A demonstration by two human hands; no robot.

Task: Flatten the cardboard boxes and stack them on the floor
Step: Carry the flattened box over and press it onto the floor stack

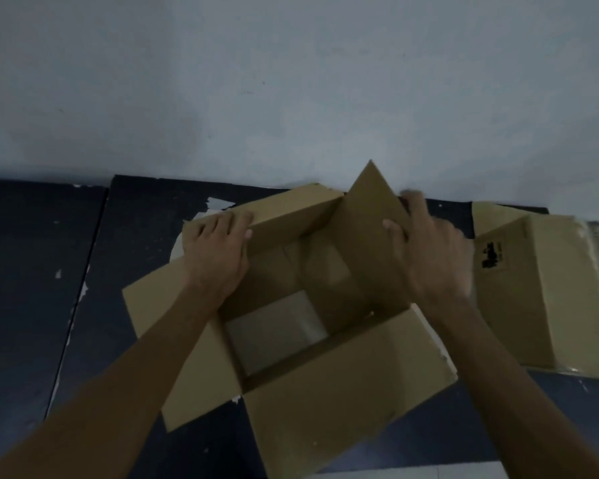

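Note:
An open brown cardboard box point(343, 385) stands on the dark floor in the middle of the head view, its top flaps spread and its inside bare. My left hand point(218, 247) lies on the far-left flap, fingers straight, thumb at the flap's inner edge. My right hand point(426, 250) grips the upright right flap point(367, 216), thumb on its inner face and fingers behind it. That flap stands tilted, its corner pointing up toward the wall.
A flattened cardboard box point(547, 288) with a black print lies on the floor at the right, close to the wall. The pale wall point(291, 81) runs along the back. Dark floor mats point(32, 271) with scuffed white patches extend to the left.

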